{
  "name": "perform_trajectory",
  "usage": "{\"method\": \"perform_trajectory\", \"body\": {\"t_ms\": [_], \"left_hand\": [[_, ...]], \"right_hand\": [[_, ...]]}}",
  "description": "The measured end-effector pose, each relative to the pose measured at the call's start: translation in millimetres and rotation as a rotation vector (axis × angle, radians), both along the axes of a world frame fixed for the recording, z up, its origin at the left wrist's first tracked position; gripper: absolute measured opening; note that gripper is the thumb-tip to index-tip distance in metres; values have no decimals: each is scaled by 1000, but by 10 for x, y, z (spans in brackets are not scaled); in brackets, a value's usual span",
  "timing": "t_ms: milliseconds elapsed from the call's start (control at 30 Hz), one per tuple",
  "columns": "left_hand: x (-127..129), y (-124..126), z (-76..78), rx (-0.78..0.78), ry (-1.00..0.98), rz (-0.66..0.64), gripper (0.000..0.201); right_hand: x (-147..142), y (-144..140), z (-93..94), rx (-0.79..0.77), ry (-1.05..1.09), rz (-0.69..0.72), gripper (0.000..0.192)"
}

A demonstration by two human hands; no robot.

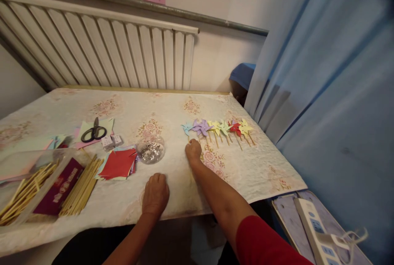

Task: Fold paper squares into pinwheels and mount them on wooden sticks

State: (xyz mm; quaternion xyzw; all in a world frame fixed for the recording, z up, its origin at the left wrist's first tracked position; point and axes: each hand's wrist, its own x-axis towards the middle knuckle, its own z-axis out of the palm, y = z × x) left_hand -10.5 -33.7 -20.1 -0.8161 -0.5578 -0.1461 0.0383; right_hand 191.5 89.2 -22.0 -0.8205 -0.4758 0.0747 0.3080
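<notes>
A row of several paper pinwheels (217,128) on thin wooden sticks lies on the table (129,104), at the right. My right hand (193,150) is closed just below the leftmost, light blue pinwheel (186,127), at the end of its stick; the fingers hide whether they grip it. My left hand (155,194) rests knuckles-up on the cloth near the front edge, fingers curled, with nothing visible in it. A clear bowl of shiny pins (150,150) sits between the hands and a stack of red paper squares (117,164).
Black scissors (94,132) lie on coloured paper at the left, two small white boxes (111,141) beside them. A clear tray (40,183) holds wooden sticks and a maroon box. A radiator (101,47) stands behind, a blue curtain (323,92) at right, a power strip (317,232) low right.
</notes>
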Motion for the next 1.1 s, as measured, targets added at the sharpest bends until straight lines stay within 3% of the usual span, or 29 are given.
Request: {"method": "perform_trajectory", "body": {"t_ms": [433,767,1100], "left_hand": [[13,-33,-14,-60,3,33,14],[29,-105,-21,-66,-60,71,17],[-6,-111,-59,-77,-84,50,17]], "right_hand": [[-33,-240,-1,86,61,-30,29],[-149,-807,-83,135,14,64,31],[-577,-1469,-166,80,-124,237,28]]}}
